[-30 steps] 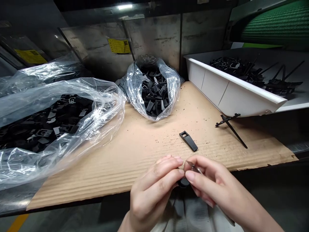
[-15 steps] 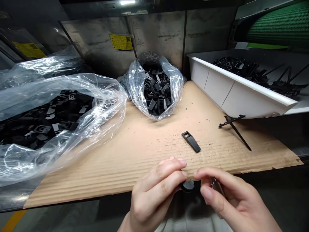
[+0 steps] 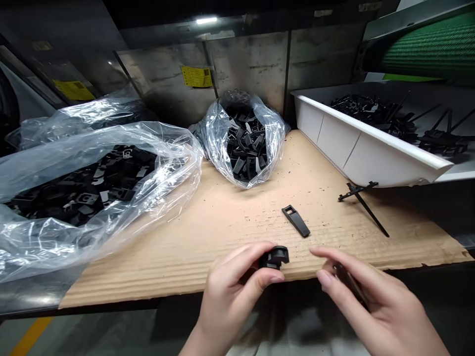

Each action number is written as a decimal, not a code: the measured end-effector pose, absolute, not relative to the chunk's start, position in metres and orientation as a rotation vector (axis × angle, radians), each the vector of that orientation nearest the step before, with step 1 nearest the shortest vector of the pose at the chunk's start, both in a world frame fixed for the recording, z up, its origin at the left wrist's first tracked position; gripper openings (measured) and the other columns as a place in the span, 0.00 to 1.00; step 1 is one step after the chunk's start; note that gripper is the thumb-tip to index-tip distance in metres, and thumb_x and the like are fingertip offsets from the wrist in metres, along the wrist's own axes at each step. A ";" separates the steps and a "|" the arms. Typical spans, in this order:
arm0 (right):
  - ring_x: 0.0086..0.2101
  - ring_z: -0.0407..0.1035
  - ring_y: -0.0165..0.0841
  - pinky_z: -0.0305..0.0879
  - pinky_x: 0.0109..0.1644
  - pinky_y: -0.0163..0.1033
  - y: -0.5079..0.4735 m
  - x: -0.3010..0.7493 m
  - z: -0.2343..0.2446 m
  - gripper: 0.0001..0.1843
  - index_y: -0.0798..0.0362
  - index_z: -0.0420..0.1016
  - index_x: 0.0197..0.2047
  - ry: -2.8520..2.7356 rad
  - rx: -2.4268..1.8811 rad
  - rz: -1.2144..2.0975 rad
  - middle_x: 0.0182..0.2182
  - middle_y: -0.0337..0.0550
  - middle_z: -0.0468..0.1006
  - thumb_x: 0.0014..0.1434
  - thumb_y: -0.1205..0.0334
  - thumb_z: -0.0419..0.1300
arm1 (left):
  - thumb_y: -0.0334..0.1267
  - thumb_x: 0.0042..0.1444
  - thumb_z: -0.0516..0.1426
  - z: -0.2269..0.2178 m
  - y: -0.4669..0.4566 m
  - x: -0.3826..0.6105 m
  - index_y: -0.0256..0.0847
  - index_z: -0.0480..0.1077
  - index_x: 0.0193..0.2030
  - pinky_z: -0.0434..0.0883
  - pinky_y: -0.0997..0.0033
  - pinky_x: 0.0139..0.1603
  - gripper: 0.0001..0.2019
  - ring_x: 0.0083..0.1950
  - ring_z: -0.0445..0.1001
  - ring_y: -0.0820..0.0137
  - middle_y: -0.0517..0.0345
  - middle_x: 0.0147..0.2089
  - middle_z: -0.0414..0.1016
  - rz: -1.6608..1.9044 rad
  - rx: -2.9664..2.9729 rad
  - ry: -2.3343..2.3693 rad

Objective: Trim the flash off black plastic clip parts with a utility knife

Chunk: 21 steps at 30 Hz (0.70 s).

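Note:
My left hand (image 3: 237, 291) pinches a black plastic part (image 3: 274, 257) with a rounded, notched end, just above the front edge of the cardboard. Its fingers cover the rest of the part. To its right, my right hand (image 3: 371, 291) is curled round a slim dark tool (image 3: 351, 282), mostly hidden in the palm; its kind does not show. The thumb and forefinger tips of that hand are apart. Beyond the hands, a black tapered clip (image 3: 296, 221) with a square hole lies on the cardboard (image 3: 230, 222).
Clear plastic bags full of black parts lie at the left (image 3: 178, 198) and back middle (image 3: 274, 148). A white bin (image 3: 334, 133) of black pieces stands at the right. Below it rests a thin black cross-shaped piece (image 3: 365, 205). A green roller (image 3: 434, 49) hangs above the bin.
My left hand has turned, lifting the black part so its rounded end shows above the cardboard edge. My right hand has moved slightly right, away from it. The view has shifted a little.

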State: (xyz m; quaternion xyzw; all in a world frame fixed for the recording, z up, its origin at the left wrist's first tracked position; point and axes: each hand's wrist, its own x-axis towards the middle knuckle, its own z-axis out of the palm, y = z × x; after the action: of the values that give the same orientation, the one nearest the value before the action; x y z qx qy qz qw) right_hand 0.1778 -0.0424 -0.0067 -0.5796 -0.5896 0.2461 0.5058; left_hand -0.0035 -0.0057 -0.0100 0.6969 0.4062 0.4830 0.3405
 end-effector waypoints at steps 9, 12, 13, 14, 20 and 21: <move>0.21 0.72 0.26 0.70 0.28 0.27 -0.028 0.184 0.000 0.16 0.48 0.71 0.50 -1.735 -1.311 0.720 0.22 0.36 0.76 0.62 0.61 0.50 | 0.23 0.53 0.57 -0.007 -0.004 -0.007 0.45 0.74 0.40 0.72 0.71 0.46 0.13 0.48 0.73 0.63 0.55 0.46 0.75 1.182 1.733 1.003; 0.22 0.72 0.27 0.70 0.27 0.28 -0.033 0.187 -0.006 0.17 0.48 0.70 0.52 -1.899 -1.262 0.497 0.24 0.38 0.76 0.63 0.62 0.47 | 0.19 0.52 0.55 -0.010 -0.004 -0.006 0.44 0.72 0.40 0.72 0.73 0.44 0.16 0.45 0.73 0.66 0.55 0.42 0.74 1.226 1.857 0.958; 0.25 0.74 0.29 0.71 0.29 0.29 -0.034 0.189 -0.008 0.16 0.50 0.71 0.51 -1.982 -1.260 0.382 0.27 0.40 0.77 0.64 0.61 0.48 | 0.18 0.51 0.54 -0.012 -0.005 -0.005 0.43 0.71 0.42 0.72 0.74 0.43 0.17 0.44 0.73 0.68 0.56 0.41 0.73 1.247 1.914 0.941; 0.28 0.75 0.31 0.72 0.30 0.31 -0.035 0.192 -0.010 0.16 0.51 0.72 0.49 -2.065 -1.258 0.273 0.29 0.43 0.77 0.64 0.60 0.47 | 0.17 0.51 0.53 -0.014 -0.005 -0.004 0.43 0.69 0.43 0.71 0.74 0.43 0.18 0.43 0.73 0.69 0.56 0.41 0.73 1.268 1.974 0.931; 0.32 0.76 0.35 0.74 0.29 0.33 -0.034 0.200 -0.013 0.17 0.56 0.70 0.48 -2.212 -1.301 -0.063 0.31 0.45 0.79 0.65 0.61 0.44 | 0.14 0.50 0.49 -0.023 -0.007 0.002 0.35 0.67 0.41 0.68 0.79 0.41 0.17 0.40 0.71 0.73 0.54 0.39 0.70 1.288 2.356 1.016; 0.32 0.76 0.35 0.73 0.28 0.32 -0.034 0.199 -0.013 0.18 0.56 0.70 0.48 -2.200 -1.329 -0.084 0.32 0.46 0.80 0.65 0.61 0.44 | 0.14 0.50 0.50 -0.023 -0.007 0.003 0.35 0.68 0.40 0.68 0.80 0.42 0.16 0.40 0.70 0.74 0.54 0.39 0.70 1.296 2.397 1.020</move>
State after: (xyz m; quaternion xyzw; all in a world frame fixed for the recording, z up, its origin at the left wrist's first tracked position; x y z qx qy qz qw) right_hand 0.1990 -0.0343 -0.0127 -0.4959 -0.8210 -0.0312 0.2812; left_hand 0.0027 -0.0072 -0.0234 0.8183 0.3482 0.4425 0.1155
